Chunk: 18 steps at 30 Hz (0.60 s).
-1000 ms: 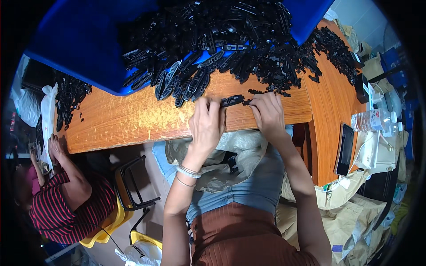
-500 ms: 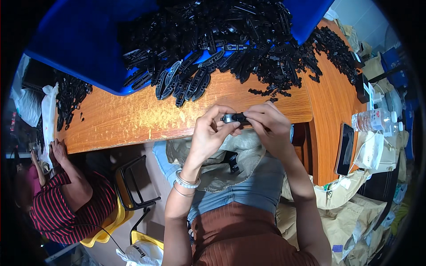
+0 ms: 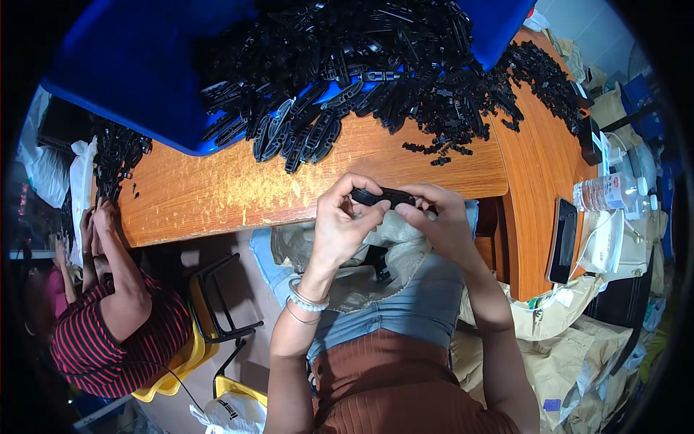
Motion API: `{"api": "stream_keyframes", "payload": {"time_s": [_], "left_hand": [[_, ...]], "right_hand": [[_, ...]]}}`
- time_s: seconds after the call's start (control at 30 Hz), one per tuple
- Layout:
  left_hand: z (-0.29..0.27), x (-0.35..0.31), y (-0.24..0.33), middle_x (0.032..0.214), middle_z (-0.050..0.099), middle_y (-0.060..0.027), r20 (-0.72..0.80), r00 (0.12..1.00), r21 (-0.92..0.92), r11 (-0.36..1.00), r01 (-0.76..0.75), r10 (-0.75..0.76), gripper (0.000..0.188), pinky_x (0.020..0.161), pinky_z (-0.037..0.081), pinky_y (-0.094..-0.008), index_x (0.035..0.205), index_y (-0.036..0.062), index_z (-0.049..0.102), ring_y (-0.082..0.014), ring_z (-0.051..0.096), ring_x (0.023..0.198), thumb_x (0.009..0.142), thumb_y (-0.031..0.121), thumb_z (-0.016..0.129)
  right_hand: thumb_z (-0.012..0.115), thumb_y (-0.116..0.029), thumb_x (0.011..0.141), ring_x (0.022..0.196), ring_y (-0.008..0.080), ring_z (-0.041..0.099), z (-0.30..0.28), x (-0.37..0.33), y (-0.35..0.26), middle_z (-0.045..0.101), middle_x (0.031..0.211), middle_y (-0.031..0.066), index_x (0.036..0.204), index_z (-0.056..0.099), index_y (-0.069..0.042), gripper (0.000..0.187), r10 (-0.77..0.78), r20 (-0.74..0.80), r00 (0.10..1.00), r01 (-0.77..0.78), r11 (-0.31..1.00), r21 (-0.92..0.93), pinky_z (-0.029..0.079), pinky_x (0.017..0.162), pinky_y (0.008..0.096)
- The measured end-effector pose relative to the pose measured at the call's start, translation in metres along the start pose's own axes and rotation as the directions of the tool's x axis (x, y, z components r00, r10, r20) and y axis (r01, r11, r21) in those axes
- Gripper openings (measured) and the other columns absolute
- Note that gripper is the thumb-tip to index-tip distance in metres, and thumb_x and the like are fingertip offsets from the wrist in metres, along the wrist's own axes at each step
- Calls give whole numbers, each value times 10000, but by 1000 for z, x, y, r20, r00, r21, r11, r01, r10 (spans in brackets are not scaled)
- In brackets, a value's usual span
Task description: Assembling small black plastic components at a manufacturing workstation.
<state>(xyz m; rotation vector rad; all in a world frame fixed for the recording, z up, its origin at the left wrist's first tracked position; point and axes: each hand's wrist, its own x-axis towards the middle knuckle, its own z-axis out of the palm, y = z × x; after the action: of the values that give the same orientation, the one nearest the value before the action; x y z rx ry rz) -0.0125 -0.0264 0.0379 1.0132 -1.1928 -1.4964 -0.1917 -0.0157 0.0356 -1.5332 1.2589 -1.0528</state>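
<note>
Between my hands is a narrow, elongated black plastic part [image 3: 390,195], held level just past the table's front edge and above my lap. My left hand [image 3: 338,220] pinches its left end between thumb and fingers. At the other end, the thumb and fingers of my right hand [image 3: 444,220] are closed on it, hiding part of that end. A grey cloth [image 3: 347,278] covers my lap, and a small black piece [image 3: 377,262] rests on it.
A blue bin [image 3: 137,94] spills oval black parts [image 3: 318,134] onto the wooden table [image 3: 217,188]. Small black pieces [image 3: 542,79] lie farther right. A phone [image 3: 562,242] and plastic bottles [image 3: 611,194] are at the right edge. At left sits a person in a striped shirt [image 3: 119,333].
The black part has turned, its shiny grey side no longer showing. My right hand has shifted slightly down and its fingers now lie along the part. The other person's hands have moved nearer their pile.
</note>
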Motion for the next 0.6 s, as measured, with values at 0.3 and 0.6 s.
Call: {"api": "stream_keyframes", "payload": {"time_s": [0.3,0.6], "left_hand": [[-29,15,8,866,675,-94,11,987,434,888,-150,162,174,627,504,-251,950,18,683,-146,646,746,855,161,653],[-49,81,6,909,605,-183,-19,817,978,180,-105,577,298,658,485,-410,1045,-15,586,-352,606,757,778,105,643]], "right_hand": [[655,-60,785,717,111,562,-11,-2,5,640,801,68,1010,674,6,235,21,343,939,-58,994,96,435,636,247],[647,-48,776,833,269,558,-12,56,26,602,873,113,904,658,13,142,-487,-106,867,251,610,-752,443,741,367]]}}
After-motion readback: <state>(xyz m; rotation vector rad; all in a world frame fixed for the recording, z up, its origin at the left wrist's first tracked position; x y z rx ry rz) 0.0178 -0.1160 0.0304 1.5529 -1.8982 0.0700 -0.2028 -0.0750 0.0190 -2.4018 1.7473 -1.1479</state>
